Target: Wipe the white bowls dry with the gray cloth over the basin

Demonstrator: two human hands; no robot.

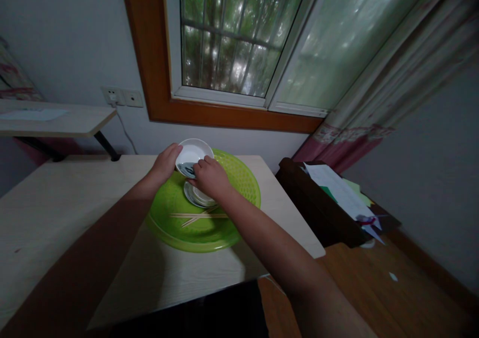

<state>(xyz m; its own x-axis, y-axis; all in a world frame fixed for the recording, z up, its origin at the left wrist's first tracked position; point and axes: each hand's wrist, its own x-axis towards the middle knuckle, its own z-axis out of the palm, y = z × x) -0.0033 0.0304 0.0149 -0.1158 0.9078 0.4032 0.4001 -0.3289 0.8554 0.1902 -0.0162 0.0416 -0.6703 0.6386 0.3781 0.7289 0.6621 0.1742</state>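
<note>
While the left hand [165, 163] holds the left edge of a white bowl [192, 151], its fingers are closed snugly on the rim. The right hand's [211, 176] fingers are bent in close at the bowl's lower right side, by a dark patch [186, 169]. I cannot tell if they pinch the bowl, or if the patch is paint or something lying inside. The bowl is up in the air near the middle of the frame, and the left grip probably keeps it steady. It looks tipped, maybe so its inside is easy to see.

Both arms reach up from the bottom corners and lean in to meet at the bowl — the left wrist nearly straight, the right hand turned inward.

Just below the bowl sits a stack of small dishes [204, 198], perhaps piled up to save room. Chopsticks [198, 215] lie crossed below them. The wide green tray [213, 245] seems to keep everything together on the pale table [75, 193].
</note>
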